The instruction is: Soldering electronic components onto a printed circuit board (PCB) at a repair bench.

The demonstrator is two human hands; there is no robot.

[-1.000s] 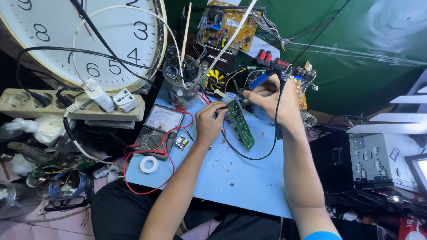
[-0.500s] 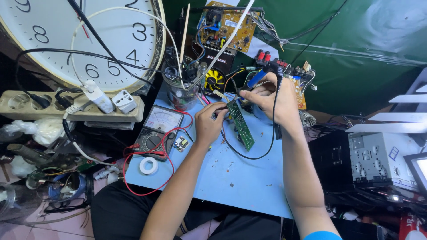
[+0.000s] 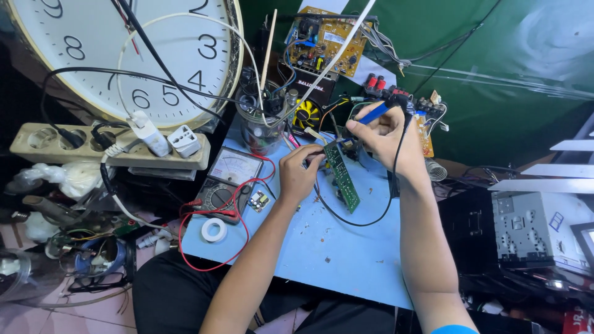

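Fingers (image 3: 307, 162) of the left hand (image 3: 298, 175) are curled shut around the upper end of a narrow green circuit board (image 3: 342, 178), holding it tilted on edge above the light blue tabletop (image 3: 346, 253). Right hand (image 3: 385, 133) grips a blue-handled soldering iron (image 3: 374, 112) in closed fingers, like a pen, its tip pointing down toward the board's top end; whether it touches cannot be told. A black cord (image 3: 392, 185) drops from the iron and loops under the board.

Behind the hands, a yellow circuit board (image 3: 325, 42) with small coloured parts stands upright against the green backdrop, and below it sits a black fan with yellow blades (image 3: 307, 114). Left of the board lie an analogue multimeter (image 3: 228, 179) with a white dial face and red leads, a small square green module (image 3: 258, 201), and a white roll of tape (image 3: 214, 230). A beige power strip (image 3: 93, 145) with white plugs rests under a large white wall clock (image 3: 99, 49) with a gold rim. A grey metal chassis (image 3: 544, 229) sits at far right.

The green board is long and slim, its face dotted with solder points.
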